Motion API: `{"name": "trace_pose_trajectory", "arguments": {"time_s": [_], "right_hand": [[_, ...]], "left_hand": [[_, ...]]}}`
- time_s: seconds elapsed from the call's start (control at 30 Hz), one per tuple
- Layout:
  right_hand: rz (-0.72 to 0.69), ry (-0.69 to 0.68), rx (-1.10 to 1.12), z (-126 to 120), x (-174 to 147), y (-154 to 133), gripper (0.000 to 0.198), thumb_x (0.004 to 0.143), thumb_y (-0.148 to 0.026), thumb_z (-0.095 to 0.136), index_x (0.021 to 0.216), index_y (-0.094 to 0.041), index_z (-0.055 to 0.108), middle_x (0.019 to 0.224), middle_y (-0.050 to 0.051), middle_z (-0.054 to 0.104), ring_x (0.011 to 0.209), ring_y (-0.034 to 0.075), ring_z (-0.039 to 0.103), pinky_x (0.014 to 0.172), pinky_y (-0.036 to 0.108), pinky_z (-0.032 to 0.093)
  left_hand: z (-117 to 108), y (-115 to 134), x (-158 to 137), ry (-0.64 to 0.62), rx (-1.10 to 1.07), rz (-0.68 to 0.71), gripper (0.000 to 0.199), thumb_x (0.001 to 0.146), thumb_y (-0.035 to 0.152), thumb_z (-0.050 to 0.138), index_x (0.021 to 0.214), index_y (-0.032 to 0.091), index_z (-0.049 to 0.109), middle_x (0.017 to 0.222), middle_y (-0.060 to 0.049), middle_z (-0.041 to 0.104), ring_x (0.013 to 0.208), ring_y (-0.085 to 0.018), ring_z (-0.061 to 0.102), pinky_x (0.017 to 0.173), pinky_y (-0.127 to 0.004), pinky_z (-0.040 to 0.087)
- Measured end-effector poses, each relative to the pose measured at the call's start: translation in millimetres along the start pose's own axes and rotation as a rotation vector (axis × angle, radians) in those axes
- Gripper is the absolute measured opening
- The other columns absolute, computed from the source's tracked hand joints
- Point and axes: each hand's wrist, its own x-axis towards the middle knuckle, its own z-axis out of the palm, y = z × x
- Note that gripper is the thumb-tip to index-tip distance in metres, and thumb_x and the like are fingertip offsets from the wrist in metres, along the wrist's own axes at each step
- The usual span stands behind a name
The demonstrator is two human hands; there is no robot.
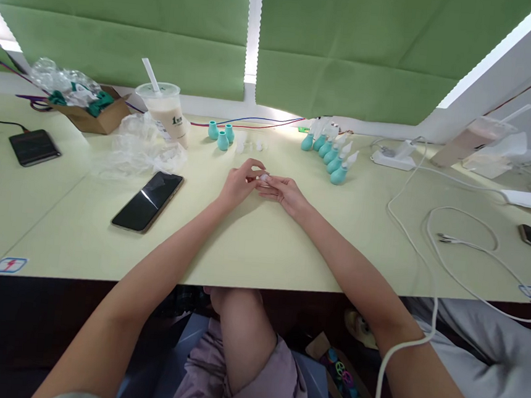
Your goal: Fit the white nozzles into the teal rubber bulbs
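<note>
My left hand (241, 181) and my right hand (285, 194) meet over the middle of the table, fingers pinched around a small whitish translucent piece (263, 177). My fingers cover most of it, so its kind is unclear. Just beyond my hands stand several small translucent white pieces (240, 142). To their left are three teal rubber bulbs (223, 141) with open necks. Further right, a slanting row of teal bulbs (338, 175) carries pointed white nozzles (351, 159).
A black phone (148, 202), crumpled plastic bag (135, 147) and drink cup (166, 113) lie to the left, near a cardboard box (102, 120). Rightward are a power strip (394, 159) and a white cable (411, 236) crossing the table edge and my right arm. Another person's leg (488, 361) shows at right.
</note>
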Motion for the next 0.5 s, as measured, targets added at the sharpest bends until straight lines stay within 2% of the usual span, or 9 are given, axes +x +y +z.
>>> {"name": "trace_pose_trajectory", "arguments": {"time_s": [0.2, 0.37, 0.5], "right_hand": [[-0.008, -0.016, -0.039, -0.7, -3.8, -4.9, 0.031, 0.070, -0.044, 0.076, 0.091, -0.021, 0.074, 0.105, 0.007, 0.073, 0.103, 0.023, 0.067, 0.094, 0.037, 0.051], [-0.004, -0.008, -0.081, -1.1, -3.3, -6.5, 0.029, 0.069, -0.043, 0.077, 0.089, -0.022, 0.075, 0.104, 0.006, 0.073, 0.105, 0.022, 0.066, 0.093, 0.035, 0.050], [0.010, 0.005, -0.113, -2.7, -0.5, -6.2, 0.033, 0.070, -0.048, 0.074, 0.090, -0.021, 0.074, 0.101, 0.007, 0.073, 0.097, 0.021, 0.068, 0.087, 0.033, 0.053]], "left_hand": [[-9.2, 1.2, 6.3, -0.130, -0.304, -0.169, 0.027, 0.072, 0.029, 0.070, 0.095, 0.018, 0.061, 0.085, -0.006, 0.075, 0.080, -0.020, 0.070, 0.070, -0.029, 0.053], [-7.6, -0.9, 6.1, -0.117, -0.355, -0.202, 0.026, 0.070, 0.026, 0.070, 0.093, 0.016, 0.062, 0.085, -0.007, 0.075, 0.079, -0.022, 0.070, 0.071, -0.033, 0.054], [-5.9, -1.0, 6.3, -0.109, -0.332, -0.192, 0.033, 0.069, 0.032, 0.073, 0.095, 0.016, 0.062, 0.088, -0.008, 0.075, 0.075, -0.019, 0.068, 0.069, -0.031, 0.052]]}}
